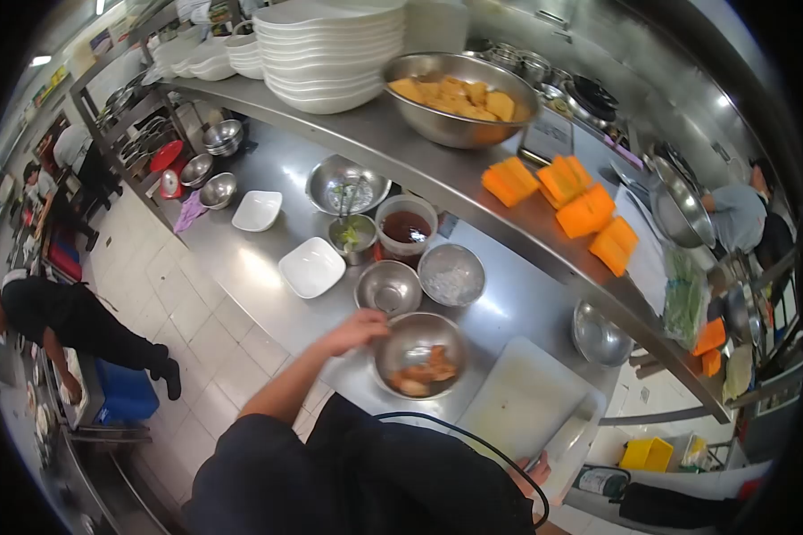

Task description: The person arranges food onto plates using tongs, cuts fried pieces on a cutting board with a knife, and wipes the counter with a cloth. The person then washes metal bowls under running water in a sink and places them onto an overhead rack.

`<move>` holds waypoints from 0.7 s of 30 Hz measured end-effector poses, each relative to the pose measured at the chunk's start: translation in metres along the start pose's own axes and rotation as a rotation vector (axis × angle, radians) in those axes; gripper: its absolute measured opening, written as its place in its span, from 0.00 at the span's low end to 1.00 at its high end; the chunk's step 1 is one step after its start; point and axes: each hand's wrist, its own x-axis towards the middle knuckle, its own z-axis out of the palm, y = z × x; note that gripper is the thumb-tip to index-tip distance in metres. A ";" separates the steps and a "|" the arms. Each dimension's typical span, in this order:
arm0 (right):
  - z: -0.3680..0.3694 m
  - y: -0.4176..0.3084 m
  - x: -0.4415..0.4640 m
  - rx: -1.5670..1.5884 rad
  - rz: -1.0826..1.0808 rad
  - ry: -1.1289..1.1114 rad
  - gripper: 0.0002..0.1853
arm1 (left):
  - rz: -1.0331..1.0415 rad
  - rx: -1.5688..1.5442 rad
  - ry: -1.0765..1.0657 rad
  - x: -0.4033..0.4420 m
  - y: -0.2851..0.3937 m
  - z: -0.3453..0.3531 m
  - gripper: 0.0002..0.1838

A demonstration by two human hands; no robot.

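Observation:
My left hand [358, 331] is closed at the upper left rim of a metal bowl [418, 325], which holds orange-brown pieces of food [431, 369]. To the right lies a white cutting board [522, 392]. My right hand [533, 473] is low at the board's near edge, partly hidden by my clothing and a black cable; its fingers are wrapped round something I cannot make out. Just beyond the bowl stand an empty metal bowl [389, 289] and a bowl with whitish contents [452, 275].
White square dishes [312, 267], a tub of dark liquid [406, 226] and more bowls stand further back. A raised shelf [357, 134] carries stacked plates [330, 53] and orange slabs [585, 210]. People are at the left [71, 325] and right [739, 214].

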 end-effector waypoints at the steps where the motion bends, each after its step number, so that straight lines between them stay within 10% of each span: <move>1: 0.002 0.000 -0.002 0.010 -0.008 -0.007 0.25 | -0.005 0.042 0.052 -0.016 0.006 -0.037 0.14; 9: 0.008 0.000 0.005 -0.133 -0.020 -0.007 0.25 | 0.348 -0.100 0.528 -0.008 0.044 -0.326 0.10; 21: 0.013 -0.045 -0.037 -0.794 0.160 -0.025 0.41 | 0.268 -0.899 1.337 0.251 0.003 -0.461 0.14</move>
